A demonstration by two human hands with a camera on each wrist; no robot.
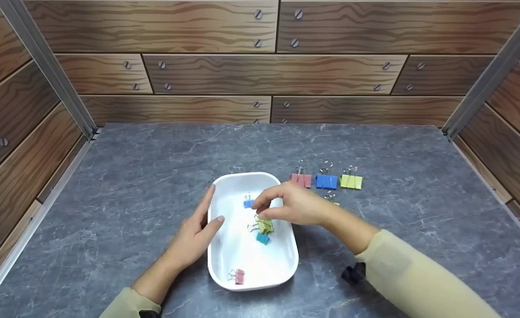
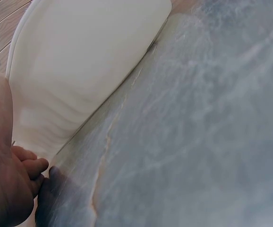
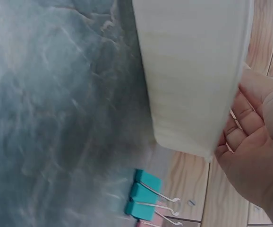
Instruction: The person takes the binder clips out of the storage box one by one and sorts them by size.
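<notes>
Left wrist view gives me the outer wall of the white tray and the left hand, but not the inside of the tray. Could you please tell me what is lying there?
Observer: In the head view, small binder clips lie in the white tray: a blue clip, a teal clip, a pink clip and at least one yellow-green clip.
Operator: Thank you. And where is the right hand, please?
Observer: It reaches in over the tray's right rim; whether its fingers hold something, I cannot tell.

Smooth plastic tray (image 1: 238,249), binder clips (image 1: 326,182) with shiny metal handles (image 3: 157,191)
</notes>
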